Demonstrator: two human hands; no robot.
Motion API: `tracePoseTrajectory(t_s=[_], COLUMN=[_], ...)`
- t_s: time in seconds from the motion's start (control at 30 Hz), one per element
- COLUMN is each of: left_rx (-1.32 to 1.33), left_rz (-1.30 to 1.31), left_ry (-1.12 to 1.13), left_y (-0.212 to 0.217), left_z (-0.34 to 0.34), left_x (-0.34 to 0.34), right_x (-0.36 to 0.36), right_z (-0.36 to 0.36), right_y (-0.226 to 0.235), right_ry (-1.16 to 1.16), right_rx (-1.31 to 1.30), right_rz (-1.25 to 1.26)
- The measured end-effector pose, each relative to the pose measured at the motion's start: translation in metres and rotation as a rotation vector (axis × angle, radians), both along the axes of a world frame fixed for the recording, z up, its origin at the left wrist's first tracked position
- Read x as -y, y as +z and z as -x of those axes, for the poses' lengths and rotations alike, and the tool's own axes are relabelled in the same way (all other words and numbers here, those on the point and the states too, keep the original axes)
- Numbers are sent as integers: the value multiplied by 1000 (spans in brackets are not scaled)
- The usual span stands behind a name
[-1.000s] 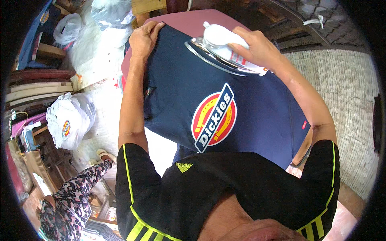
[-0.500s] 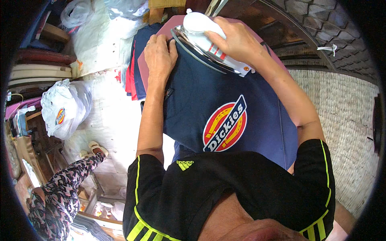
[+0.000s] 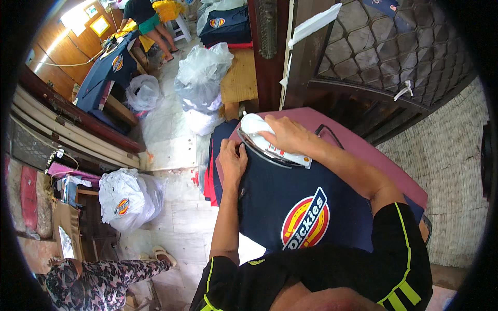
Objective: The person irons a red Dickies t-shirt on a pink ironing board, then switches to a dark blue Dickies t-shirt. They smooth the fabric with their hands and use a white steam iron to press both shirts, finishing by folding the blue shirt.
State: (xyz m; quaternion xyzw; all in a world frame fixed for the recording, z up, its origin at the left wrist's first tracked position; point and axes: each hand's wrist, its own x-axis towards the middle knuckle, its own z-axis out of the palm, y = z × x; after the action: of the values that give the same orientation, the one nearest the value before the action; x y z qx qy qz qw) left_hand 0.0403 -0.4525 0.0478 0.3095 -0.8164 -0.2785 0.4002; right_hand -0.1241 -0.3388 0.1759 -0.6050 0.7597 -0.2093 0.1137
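A navy shirt [image 3: 270, 202] with a red and yellow oval print lies spread over a maroon padded ironing board [image 3: 373, 160]. My right hand [image 3: 288, 136] is wrapped around the handle of a white clothes iron [image 3: 252, 124], which is over the shirt's far edge. The iron's metal base looks tilted; whether all of it touches the cloth I cannot tell. At the shirt's far left edge, my left hand [image 3: 232, 159] rests on the cloth with its thumb apart from the fingers. It is close beside the iron's tip.
Dark folded clothes with red edges [image 3: 211, 176] are left of the board. White plastic bags [image 3: 132, 199] stand on the floor. A dark mesh gate [image 3: 384, 67] is at the far right. A person in patterned trousers [image 3: 104, 285] is at lower left; another [image 3: 140, 15] stands far off.
My view has swung up and left, bringing the far room, a second person and more bags into sight. The iron and my left hand keep nearly the same places on the shirt.
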Motion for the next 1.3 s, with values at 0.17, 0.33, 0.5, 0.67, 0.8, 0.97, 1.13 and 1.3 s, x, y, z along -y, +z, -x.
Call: tracePoseTrajectory(t_s=[0.17,0.33,0.5,0.67,0.8,0.97,1.13,1.3], left_rx=[7,4,-17,-25,-19,-72,-48,-50], left_rz=[-76,-30,28,-29,-27,14,20,-50], left_ry=[31,35,30,39,46,61,88,71], left_y=[-1,-6,-6,-3,-5,-10,-11,-12], left_z=[-7,-7,-3,-6,-4,-1,-4,-3], left_x=[-2,-3,1,1,5,8,7,4], right_x=[-12,-8,-3,0,1,-31,-65,-56], right_z=[-6,-5,0,-1,4,29,36,34], right_y=[9,2,-7,-3,-8,16,22,-1], right_ry=[-36,-2,23,20,59,31,20,98], right_rx=[61,69,38,47,29,48,25,-46], right_rz=[-79,-66,36,-16,69,-38,-20,40])
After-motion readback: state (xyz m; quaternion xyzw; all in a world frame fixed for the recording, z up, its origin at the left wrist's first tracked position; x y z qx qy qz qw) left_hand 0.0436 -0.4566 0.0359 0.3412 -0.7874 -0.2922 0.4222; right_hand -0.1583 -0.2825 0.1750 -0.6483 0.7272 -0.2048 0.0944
